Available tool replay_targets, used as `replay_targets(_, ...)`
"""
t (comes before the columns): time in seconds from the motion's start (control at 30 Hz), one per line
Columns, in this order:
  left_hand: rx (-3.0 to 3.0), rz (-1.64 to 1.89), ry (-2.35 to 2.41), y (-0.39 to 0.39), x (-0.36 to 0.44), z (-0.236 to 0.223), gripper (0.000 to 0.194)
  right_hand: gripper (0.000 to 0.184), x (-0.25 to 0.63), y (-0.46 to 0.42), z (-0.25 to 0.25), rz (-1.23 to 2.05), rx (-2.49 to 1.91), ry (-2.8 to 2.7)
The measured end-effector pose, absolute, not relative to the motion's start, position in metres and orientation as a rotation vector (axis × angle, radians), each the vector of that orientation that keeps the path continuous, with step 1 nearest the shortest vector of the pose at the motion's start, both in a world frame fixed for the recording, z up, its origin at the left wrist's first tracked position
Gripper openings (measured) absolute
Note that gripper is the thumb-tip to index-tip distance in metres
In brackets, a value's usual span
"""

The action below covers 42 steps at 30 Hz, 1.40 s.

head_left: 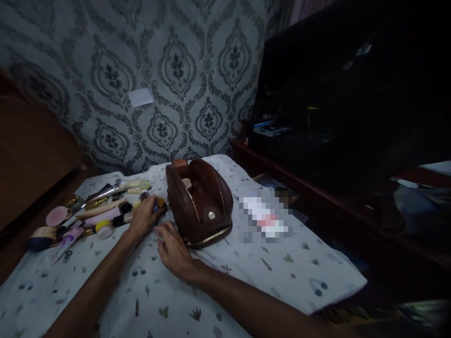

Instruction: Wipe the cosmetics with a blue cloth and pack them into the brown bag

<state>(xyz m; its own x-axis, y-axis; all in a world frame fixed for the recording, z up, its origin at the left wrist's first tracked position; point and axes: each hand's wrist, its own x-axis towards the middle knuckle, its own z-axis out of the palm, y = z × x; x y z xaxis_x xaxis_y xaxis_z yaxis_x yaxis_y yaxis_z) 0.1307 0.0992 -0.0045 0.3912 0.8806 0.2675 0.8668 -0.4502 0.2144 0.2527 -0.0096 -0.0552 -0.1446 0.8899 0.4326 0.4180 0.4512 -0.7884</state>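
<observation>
A brown toiletry bag (197, 206) stands unzipped, its mouth gaping, with a small pale item (187, 183) inside. Just left of it, my left hand (143, 217) has its fingers closed around a small dark container with an orange top (161, 203); a bit of blue shows by the fingers. My right hand (173, 251) rests beside the bag's near left side, fingers loosely bent and apart, holding nothing that I can see. To the left lies a pile of cosmetics, with a pink round compact (56, 216), a yellow-lidded jar (104, 229), a purple-marked tube (68, 239) and several brushes.
A white printed cloth (246, 272) covers the surface beneath everything. Right of the bag is a blurred-out pale item (264, 216). A wooden panel (31, 150) borders the left, patterned wallpaper (176, 65) the back, and a dark piece of furniture (334, 117) the right.
</observation>
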Motion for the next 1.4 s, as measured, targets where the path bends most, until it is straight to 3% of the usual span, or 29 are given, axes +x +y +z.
replay_targets(0.37, 2.349, 0.898, 1.287, 0.039, 0.096, -0.001, 0.026, 0.082, 0.249, -0.007, -0.066, 0.774, -1.22, -1.685)
replay_targets(0.53, 2.281, 0.775, 1.113, 0.02, 0.08, -0.009, 0.028, 0.079, 0.25, -0.009, -0.059, 0.835, -1.209, -1.733)
replay_targets(0.7, 2.191, 0.661, 1.16, 0.01, 0.063, -0.011, 0.05, 0.083, 0.253, -0.011, -0.055, 0.881, -1.212, -1.733)
replay_targets(0.8, 2.188, 0.591, 1.27, 0.003, 0.055, -0.012, 0.05, 0.086, 0.253, -0.009, -0.056, 0.901, -1.223, -1.711)
replay_targets(1.03, 2.231, 0.911, 1.574, 0.006, 0.056, 0.003, 0.04, 0.057, 0.25, -0.005, -0.054, 0.828, -1.215, -1.685)
replay_targets(1.17, 2.387, 0.93, 1.36, 0.008, 0.079, -0.002, 0.037, 0.042, 0.248, -0.003, -0.056, 0.772, -1.161, -1.698)
replay_targets(1.4, 2.67, 0.875, 1.039, 0.009, 0.091, -0.022, 0.035, 0.036, 0.248, 0.001, -0.064, 0.723, -1.163, -1.687)
